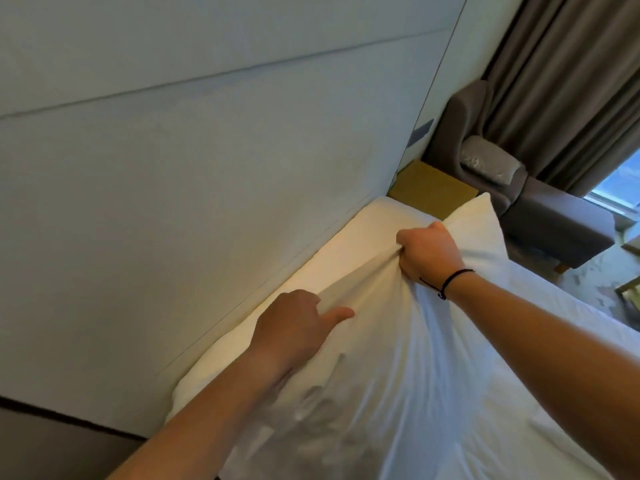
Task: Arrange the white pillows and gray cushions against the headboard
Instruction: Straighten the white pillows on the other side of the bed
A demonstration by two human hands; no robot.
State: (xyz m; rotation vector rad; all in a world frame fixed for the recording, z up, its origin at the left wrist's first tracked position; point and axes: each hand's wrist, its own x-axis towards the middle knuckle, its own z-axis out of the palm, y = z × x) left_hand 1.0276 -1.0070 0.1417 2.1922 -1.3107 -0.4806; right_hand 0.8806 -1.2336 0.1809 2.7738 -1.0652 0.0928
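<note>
A white pillow (398, 358) lies in front of me on the bed, its far edge close to the pale padded headboard (173, 185). My right hand (429, 249) grips a bunched fold of the pillow's top edge. My left hand (294, 323) holds the same edge further left, fingers tucked under the fabric and thumb pointing right. A second white pillow (329, 258) lies flat behind it against the headboard. One gray cushion (488, 161) in clear plastic sits on the armchair at the right.
A wooden bedside table (429, 188) stands past the bed's far corner. Beyond it are a gray armchair (554, 216), brown curtains (571, 81) and a window (620, 185). White bed linen (571, 320) spreads to the right.
</note>
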